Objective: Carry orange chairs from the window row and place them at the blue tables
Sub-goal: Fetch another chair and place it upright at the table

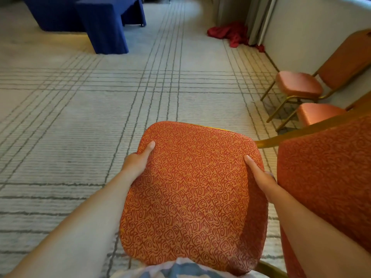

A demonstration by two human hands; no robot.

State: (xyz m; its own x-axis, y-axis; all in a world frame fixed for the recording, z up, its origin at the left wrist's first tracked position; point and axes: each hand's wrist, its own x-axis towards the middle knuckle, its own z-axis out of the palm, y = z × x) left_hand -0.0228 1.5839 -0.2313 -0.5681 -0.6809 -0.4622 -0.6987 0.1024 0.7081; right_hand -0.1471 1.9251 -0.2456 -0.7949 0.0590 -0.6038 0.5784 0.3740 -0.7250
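I hold an orange chair (192, 193) with a swirl-patterned cushion close in front of me, lifted over the carpet. My left hand (138, 161) grips the cushion's left edge, thumb on top. My right hand (259, 175) grips the right edge, fingers tucked behind it. The chair's gold metal frame (281, 137) sticks out to the right. Blue-draped tables (100, 21) stand at the far upper left.
Another patterned orange chair (329, 177) is close on my right. Two more orange chairs (299, 85) with gold legs line the right wall. A red cloth (230, 34) lies on the floor by the curtain. Pale lined carpet (120, 97) stretches toward the tables.
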